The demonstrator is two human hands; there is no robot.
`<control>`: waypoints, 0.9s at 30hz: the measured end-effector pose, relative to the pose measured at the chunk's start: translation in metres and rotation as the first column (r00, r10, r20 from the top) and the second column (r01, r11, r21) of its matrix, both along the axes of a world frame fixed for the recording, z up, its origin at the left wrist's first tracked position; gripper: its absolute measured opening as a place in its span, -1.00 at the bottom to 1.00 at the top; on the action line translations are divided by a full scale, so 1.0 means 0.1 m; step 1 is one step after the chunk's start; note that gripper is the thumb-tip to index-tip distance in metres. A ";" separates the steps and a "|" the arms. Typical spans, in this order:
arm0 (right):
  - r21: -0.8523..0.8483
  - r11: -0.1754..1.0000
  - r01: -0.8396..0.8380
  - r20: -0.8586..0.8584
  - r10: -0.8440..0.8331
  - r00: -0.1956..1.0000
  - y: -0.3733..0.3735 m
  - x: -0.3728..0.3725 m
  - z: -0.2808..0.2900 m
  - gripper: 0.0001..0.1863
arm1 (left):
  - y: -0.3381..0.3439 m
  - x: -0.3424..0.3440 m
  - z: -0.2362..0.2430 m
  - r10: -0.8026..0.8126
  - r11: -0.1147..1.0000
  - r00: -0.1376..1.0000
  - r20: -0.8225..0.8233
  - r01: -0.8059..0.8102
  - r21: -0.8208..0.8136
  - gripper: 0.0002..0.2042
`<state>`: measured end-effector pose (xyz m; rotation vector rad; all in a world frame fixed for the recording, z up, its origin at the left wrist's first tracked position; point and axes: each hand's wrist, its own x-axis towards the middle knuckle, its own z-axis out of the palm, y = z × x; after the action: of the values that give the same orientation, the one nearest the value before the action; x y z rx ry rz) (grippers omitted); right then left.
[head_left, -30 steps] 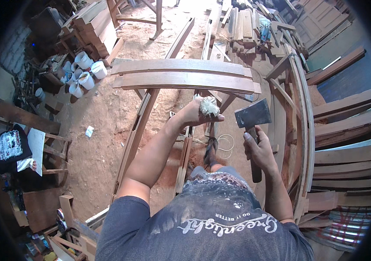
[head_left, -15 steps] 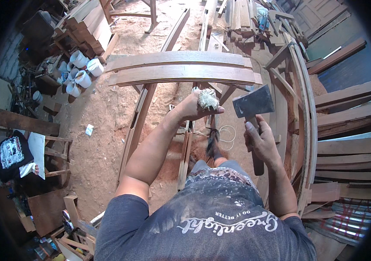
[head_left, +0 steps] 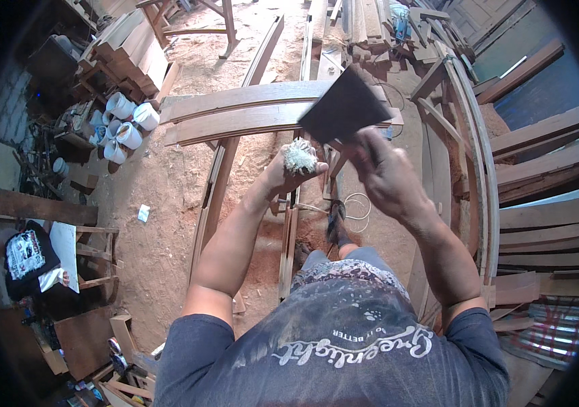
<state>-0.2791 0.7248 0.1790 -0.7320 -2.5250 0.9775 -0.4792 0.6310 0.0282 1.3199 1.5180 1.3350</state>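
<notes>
Here we are in the woodshop, and the right hand (head_left: pixel 381 169) has its fingers wrapped firmly round the handle of a broad-bladed hatchet (head_left: pixel 344 105), its dark head raised across the right part of two long boards (head_left: pixel 225 125). Over to the left hand (head_left: pixel 286 173), closed round a tool handle (head_left: pixel 300 156) whose pale, frayed butt faces straight up at us, thumb out toward the right; whatever lies below that fist is hidden. The hatchet's lower corner sits close to the frayed butt in this view, a sliver of gap between them. Those boards lie side by side across a pair of wooden beams (head_left: pixel 218 183), just beyond the left fist. Now the lettering: the dark dusty T-shirt (head_left: pixel 344 370) carries large pale script, upside down from here, with a smaller line of print and a paw-shaped mark above it. Away to the left, a piece of black fabric (head_left: pixel 37 268) shows a white printed block, too small to make out. Beside the shod foot, a pale cord (head_left: pixel 357 216) loops on the dusty floor (head_left: pixel 147 271); farther off, white buckets (head_left: pixel 129 136) cluster near a stack of timber (head_left: pixel 127 51), and long planks (head_left: pixel 547 166) line the right side.
</notes>
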 end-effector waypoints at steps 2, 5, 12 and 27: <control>-0.129 0.986 0.102 -0.031 -0.106 0.994 -0.05 -0.04 0.27 -0.65 | 0.02 0.00 0.03 0.018 0.998 0.995 -0.100 -0.012 0.059 -0.64; 0.055 0.998 0.007 -0.238 0.006 0.971 -0.06 -0.03 -0.02 -0.63 | 0.02 0.01 0.08 -0.041 0.994 0.993 -0.115 0.029 -0.107 -0.58; 0.019 0.999 -0.047 0.162 0.043 0.986 0.09 -0.07 -0.17 -0.71 | 0.06 0.02 -0.01 0.011 0.989 1.000 0.019 -0.014 0.147 -0.83; 0.020 0.999 -0.047 -0.057 0.048 0.997 0.13 -0.18 -0.17 -0.68 | 0.08 -0.10 -0.38 0.126 0.979 0.948 -0.293 -0.072 0.189 -0.75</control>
<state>-0.2968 0.7375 0.1619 -0.6321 -2.5086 0.9744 -0.4891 0.6389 -0.0096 1.6407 1.7229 1.4042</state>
